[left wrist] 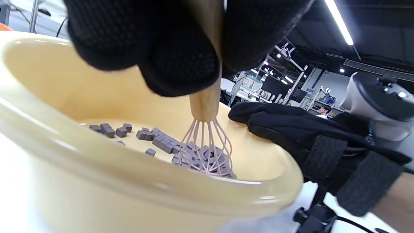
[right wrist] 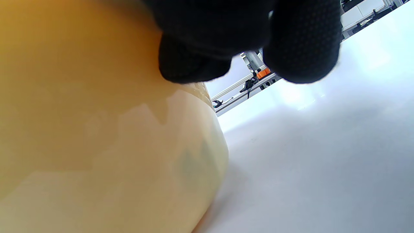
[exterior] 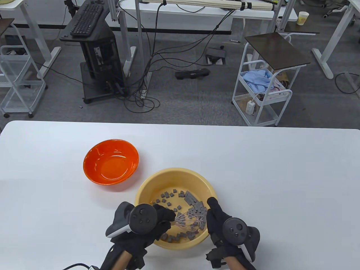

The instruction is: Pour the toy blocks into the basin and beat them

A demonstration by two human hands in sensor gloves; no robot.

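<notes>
A yellow basin (exterior: 174,175) stands on the white table near its front edge, with several small grey toy blocks (exterior: 194,200) scattered inside. My left hand (exterior: 161,218) grips the wooden handle of a pink whisk (exterior: 191,220) whose wires sit among the blocks. In the left wrist view the whisk (left wrist: 207,145) stands nearly upright in the blocks (left wrist: 161,140), inside the basin (left wrist: 97,168). My right hand (exterior: 213,213) holds the basin's right rim; in the right wrist view its fingertips (right wrist: 300,48) lie over the basin wall (right wrist: 97,145).
An orange bowl (exterior: 111,161), empty, sits on the table left of and behind the basin. The white table (exterior: 281,182) stretches wide to the right. Beyond its far edge are a cart, desks and cables on the floor.
</notes>
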